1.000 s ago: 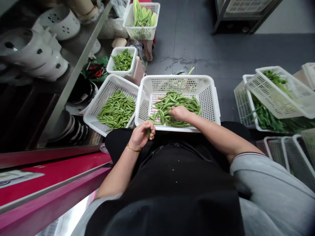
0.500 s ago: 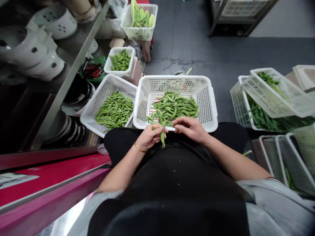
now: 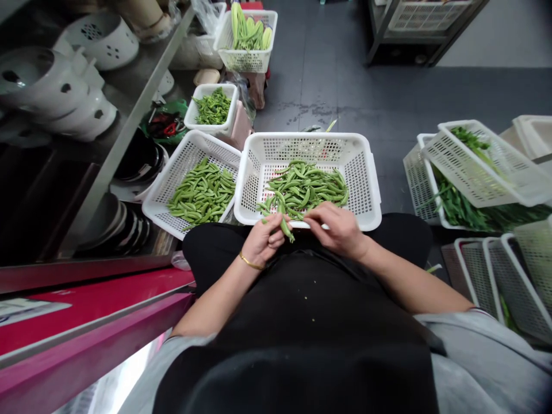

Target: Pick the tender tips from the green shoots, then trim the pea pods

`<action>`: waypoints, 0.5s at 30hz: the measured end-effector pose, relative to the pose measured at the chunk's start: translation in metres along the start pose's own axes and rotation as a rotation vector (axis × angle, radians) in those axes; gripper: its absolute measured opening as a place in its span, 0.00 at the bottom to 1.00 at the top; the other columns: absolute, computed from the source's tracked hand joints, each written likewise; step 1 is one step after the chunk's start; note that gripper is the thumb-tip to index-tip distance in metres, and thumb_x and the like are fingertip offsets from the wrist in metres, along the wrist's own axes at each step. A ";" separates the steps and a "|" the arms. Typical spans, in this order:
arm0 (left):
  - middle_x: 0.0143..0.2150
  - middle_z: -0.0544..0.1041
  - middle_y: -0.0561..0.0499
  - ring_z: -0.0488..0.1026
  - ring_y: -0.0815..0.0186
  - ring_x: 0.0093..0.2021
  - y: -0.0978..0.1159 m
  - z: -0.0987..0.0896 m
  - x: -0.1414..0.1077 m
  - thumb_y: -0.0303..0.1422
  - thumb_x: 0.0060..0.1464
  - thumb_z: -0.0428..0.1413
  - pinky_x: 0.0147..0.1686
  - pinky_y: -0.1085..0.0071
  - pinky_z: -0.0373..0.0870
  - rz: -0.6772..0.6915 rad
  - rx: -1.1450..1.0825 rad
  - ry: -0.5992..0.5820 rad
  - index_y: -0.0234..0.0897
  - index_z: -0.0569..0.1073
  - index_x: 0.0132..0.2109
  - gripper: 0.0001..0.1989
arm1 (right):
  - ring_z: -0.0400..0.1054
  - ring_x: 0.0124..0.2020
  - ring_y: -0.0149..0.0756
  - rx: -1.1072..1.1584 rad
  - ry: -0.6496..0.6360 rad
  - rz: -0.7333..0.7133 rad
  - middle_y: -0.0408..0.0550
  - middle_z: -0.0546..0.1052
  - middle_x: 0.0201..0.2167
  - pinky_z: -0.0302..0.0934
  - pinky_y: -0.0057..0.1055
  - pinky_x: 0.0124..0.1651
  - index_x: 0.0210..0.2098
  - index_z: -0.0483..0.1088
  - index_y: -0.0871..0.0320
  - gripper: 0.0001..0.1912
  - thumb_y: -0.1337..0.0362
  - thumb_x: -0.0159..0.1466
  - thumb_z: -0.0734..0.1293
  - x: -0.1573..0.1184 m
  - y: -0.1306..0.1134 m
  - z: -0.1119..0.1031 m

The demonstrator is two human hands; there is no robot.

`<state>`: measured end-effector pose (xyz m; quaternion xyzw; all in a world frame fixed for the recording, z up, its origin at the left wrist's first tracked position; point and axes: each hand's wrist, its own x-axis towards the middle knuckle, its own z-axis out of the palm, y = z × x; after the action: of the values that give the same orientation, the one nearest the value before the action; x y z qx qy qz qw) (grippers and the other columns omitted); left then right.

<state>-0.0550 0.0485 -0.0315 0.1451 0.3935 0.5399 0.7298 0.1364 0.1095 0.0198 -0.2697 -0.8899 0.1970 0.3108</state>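
Observation:
Between the fingers and thumb of my left hand [image 3: 262,240] is a green pea pod [image 3: 286,230], its tip pointing down and toward me. My right hand [image 3: 340,230] is closed in a pinch a little to the right, apart from that pod; whatever its fingertips hold is too small to make out. Both hands are at the near rim of a white perforated basket [image 3: 362,214]. A loose heap of pea pods [image 3: 306,187] lies inside it. To the left, a second white basket [image 3: 156,210] contains many more pea pods [image 3: 200,195].
Beyond the left basket stand a small tub [image 3: 188,119] of green peppers and a basket [image 3: 244,60] of long green vegetables. Baskets of leafy greens [image 3: 478,213] are stacked at right. A metal shelf [image 3: 142,95] with white pots [image 3: 64,86] runs along the left.
My left hand has moved up slightly with the pea pod, whose tip now swings to the right. My right hand's fingers have drawn together into a tighter pinch.

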 end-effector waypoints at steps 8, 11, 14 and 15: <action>0.28 0.77 0.48 0.51 0.83 0.13 0.017 -0.017 -0.010 0.37 0.46 0.64 0.13 0.81 0.45 0.263 0.173 0.148 0.30 0.75 0.36 0.14 | 0.67 0.28 0.33 0.335 -0.486 0.295 0.46 0.75 0.29 0.60 0.30 0.31 0.40 0.72 0.57 0.13 0.55 0.61 0.66 -0.004 0.004 -0.048; 0.29 0.77 0.48 0.52 0.81 0.14 0.011 -0.007 -0.014 0.38 0.47 0.63 0.14 0.79 0.46 0.275 0.289 0.104 0.31 0.76 0.38 0.15 | 0.66 0.28 0.31 0.350 -0.616 0.232 0.46 0.75 0.28 0.58 0.28 0.32 0.42 0.71 0.60 0.14 0.56 0.64 0.63 0.002 0.001 -0.003; 0.26 0.76 0.50 0.54 0.79 0.16 0.013 -0.007 -0.019 0.38 0.48 0.63 0.16 0.78 0.48 0.334 0.468 0.101 0.32 0.76 0.38 0.14 | 0.64 0.27 0.30 0.256 -0.512 0.086 0.47 0.72 0.26 0.56 0.28 0.32 0.30 0.71 0.62 0.14 0.62 0.67 0.59 0.005 0.001 0.024; 0.25 0.75 0.51 0.56 0.78 0.17 0.015 -0.008 -0.022 0.37 0.47 0.63 0.17 0.78 0.50 0.348 0.556 0.088 0.32 0.76 0.36 0.13 | 0.63 0.27 0.30 0.244 -0.465 0.042 0.47 0.72 0.25 0.55 0.28 0.32 0.29 0.70 0.61 0.14 0.63 0.67 0.58 0.005 0.001 0.024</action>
<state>-0.0738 0.0330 -0.0182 0.3806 0.5260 0.5343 0.5413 0.1171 0.1090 0.0040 -0.1961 -0.9013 0.3659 0.1238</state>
